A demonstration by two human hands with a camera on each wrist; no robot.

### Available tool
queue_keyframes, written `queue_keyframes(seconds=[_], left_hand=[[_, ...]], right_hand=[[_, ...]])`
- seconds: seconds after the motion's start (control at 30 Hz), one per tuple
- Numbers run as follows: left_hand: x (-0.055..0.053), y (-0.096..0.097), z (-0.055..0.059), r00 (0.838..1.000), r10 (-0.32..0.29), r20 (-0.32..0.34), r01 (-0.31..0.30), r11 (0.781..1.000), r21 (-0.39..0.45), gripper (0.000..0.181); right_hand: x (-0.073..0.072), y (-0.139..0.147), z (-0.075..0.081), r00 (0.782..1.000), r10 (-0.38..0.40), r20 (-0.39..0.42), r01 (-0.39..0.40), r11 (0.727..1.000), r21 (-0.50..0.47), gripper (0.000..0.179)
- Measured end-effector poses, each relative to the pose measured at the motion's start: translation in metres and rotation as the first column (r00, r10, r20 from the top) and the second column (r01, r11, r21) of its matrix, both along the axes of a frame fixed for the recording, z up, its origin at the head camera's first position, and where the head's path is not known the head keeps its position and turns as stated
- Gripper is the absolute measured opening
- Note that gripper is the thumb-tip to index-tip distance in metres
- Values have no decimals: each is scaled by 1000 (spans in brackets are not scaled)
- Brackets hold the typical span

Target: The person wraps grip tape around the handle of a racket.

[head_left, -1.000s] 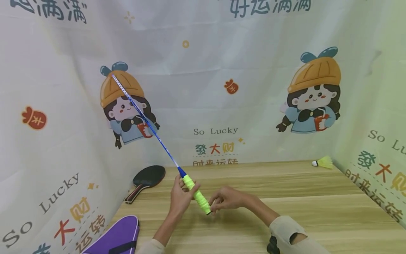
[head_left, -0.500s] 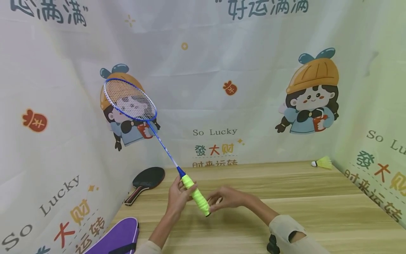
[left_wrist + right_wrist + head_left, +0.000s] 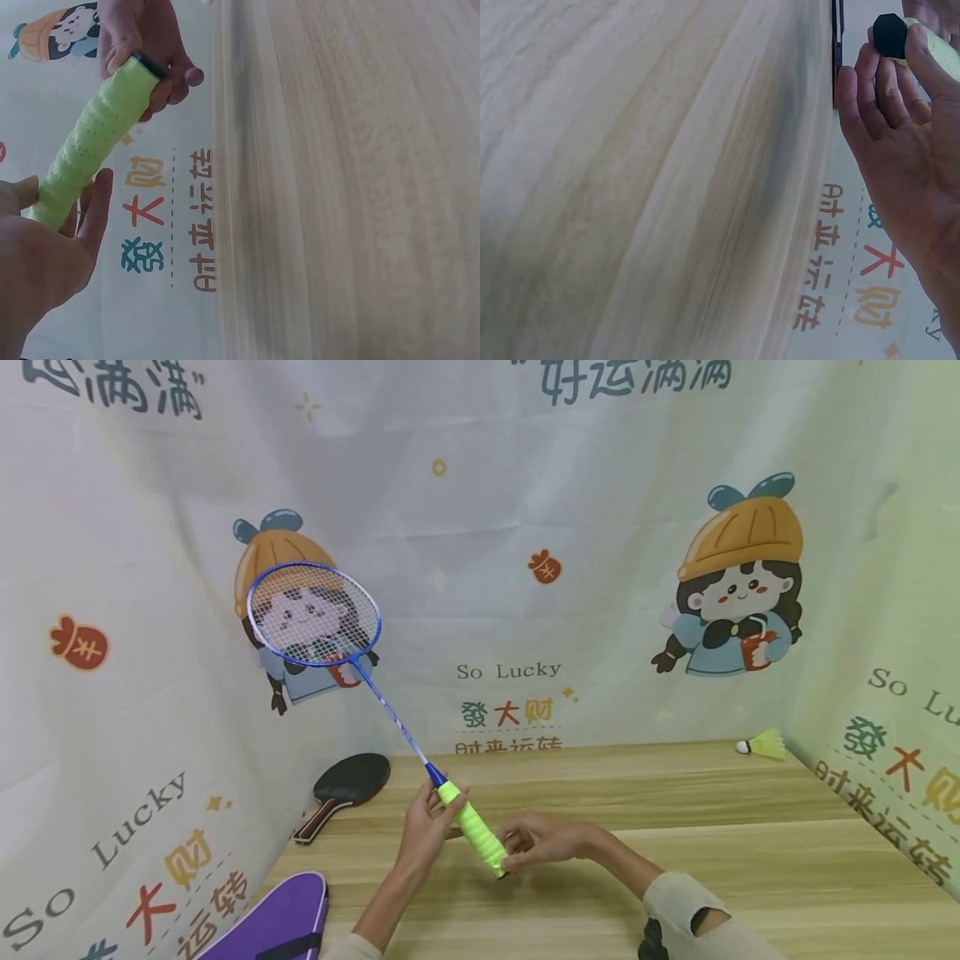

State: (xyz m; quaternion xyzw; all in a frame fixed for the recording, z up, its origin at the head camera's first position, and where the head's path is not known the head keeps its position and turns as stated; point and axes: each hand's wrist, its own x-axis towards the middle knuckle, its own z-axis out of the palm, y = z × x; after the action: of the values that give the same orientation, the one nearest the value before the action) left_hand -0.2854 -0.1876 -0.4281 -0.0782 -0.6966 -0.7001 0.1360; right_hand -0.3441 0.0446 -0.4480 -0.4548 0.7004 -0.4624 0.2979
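Observation:
In the head view a blue and white badminton racket is held up slantwise over the table, strung head at the upper left. My left hand grips the top of its yellow-green handle, just below the blue cone. At the lower end, my right hand pinches the handle between thumb and fingers. The right wrist view shows the black butt cap by the right thumb and fingertips. From the left wrist view, left thumb and fingers lie on either side of the wrapped handle.
A black table tennis bat lies at the back left of the wooden table. Nearer, a purple case with a black strap lies at the left edge. A yellow shuttlecock rests at the back right. Printed cloth surrounds the table.
The racket has turned about its shaft: its head was edge-on and now shows its strung face. The head has also dropped slightly, and the butt end has shifted a little down and right.

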Motion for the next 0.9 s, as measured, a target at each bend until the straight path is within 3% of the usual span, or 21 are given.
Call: queue_keyframes(seconds=[0.17,0.3,0.43,0.7,0.9], left_hand=[[-4,-8,6,997,73,-5,-73,997,-30,66],[-7,-13,11,997,72,-30,-71,997,11,54],[-9,-14,12,997,59,-52,-57,997,48,44],[-10,-8,13,995,67,-71,-59,992,108,36],[-11,3,11,994,86,-70,-76,988,131,32]], right_hand=[[-2,8,-8,1000,30,4,-30,999,-17,18],[-2,14,-11,997,66,34,-65,998,-28,18],[-2,20,-8,999,34,24,-34,999,-5,20],[0,31,5,990,-86,-109,96,992,87,47],[-1,32,14,954,-172,-245,191,980,59,45]])
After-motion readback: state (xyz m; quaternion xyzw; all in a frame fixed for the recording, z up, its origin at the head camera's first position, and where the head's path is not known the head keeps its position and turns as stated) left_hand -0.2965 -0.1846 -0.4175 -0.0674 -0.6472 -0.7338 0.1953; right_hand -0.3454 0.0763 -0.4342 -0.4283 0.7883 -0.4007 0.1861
